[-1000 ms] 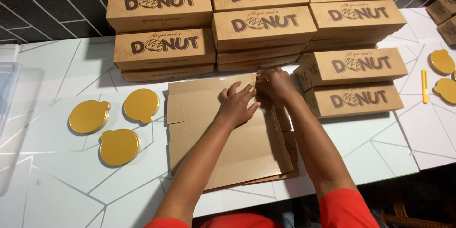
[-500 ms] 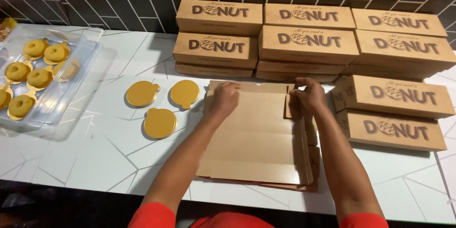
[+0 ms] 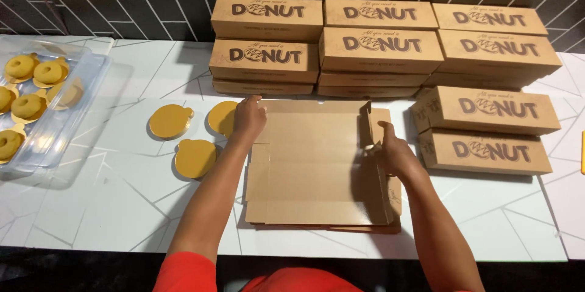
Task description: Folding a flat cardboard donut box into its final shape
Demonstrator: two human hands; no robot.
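A flat brown cardboard box blank (image 3: 311, 170) lies on the white table (image 3: 103, 207) on top of a few more flat blanks. My left hand (image 3: 248, 118) grips its far left corner. My right hand (image 3: 393, 155) holds the right side flap, which stands partly raised. Three round gold cake boards (image 3: 194, 158) lie just left of the blank, close to my left hand.
Stacks of closed brown donut boxes (image 3: 378, 48) line the back by the dark tiled wall, with two more boxes (image 3: 487, 127) stacked at the right. A clear plastic tray (image 3: 55, 109) of glazed donuts on gold boards sits at the far left.
My hands have spread apart, the left to the blank's far left corner and the right to its right side. The right flap has come up. The view has shifted.
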